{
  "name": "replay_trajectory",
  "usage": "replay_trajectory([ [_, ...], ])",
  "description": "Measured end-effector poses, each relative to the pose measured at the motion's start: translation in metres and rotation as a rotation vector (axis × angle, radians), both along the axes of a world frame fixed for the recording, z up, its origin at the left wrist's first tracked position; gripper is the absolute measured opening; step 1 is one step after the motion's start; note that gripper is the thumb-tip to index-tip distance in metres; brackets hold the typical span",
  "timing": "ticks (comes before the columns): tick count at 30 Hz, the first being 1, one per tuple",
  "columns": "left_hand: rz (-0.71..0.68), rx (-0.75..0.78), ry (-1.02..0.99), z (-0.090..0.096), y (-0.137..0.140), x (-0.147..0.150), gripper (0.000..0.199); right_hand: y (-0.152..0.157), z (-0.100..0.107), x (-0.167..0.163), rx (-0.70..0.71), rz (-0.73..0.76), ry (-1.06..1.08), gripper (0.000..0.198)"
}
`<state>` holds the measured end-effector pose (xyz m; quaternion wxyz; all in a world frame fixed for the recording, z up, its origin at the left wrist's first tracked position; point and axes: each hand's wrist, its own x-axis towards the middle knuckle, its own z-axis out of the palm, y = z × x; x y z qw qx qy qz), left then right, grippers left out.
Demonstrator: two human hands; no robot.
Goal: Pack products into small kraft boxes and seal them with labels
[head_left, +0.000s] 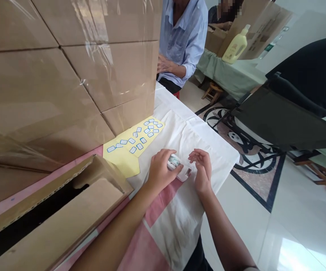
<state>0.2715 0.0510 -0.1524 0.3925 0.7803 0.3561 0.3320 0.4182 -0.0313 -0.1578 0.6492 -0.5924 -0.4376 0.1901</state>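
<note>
Holding the white-green roll (173,162) over the white tablecloth (179,130) w/ the L hand (162,165) prob. works best w/ a soft but firm grip, R hand (202,167) half open nearby.

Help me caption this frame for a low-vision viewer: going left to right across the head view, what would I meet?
Open cardboard box, yellow sheet, left hand, white-and-green object in its grasp, right hand, yellow bottle, dark chair.
</note>
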Motion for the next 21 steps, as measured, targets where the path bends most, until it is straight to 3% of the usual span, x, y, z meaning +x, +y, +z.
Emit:
replay_trajectory([
  [7, -0.022, -0.03, -0.023, 0.0011, 0.003, -0.0043, 0.022, 0.0017, -0.0016, -0.0004, -0.007, -0.049, -0.008, 0.031],
  [13, -0.028, -0.044, -0.043, 0.0012, 0.003, -0.0047, 0.022, 0.0018, -0.0021, -0.0009, -0.034, -0.047, -0.022, 0.03],
  [18, -0.008, -0.04, -0.014, 0.002, 0.002, -0.004, 0.041, 0.0011, -0.0011, -0.0018, -0.033, -0.029, -0.004, 0.031],
  [21, -0.017, -0.062, -0.018, 0.0029, 0.0026, -0.0052, 0.035, 0.0014, -0.0012, -0.0018, -0.037, -0.032, -0.004, 0.031],
])
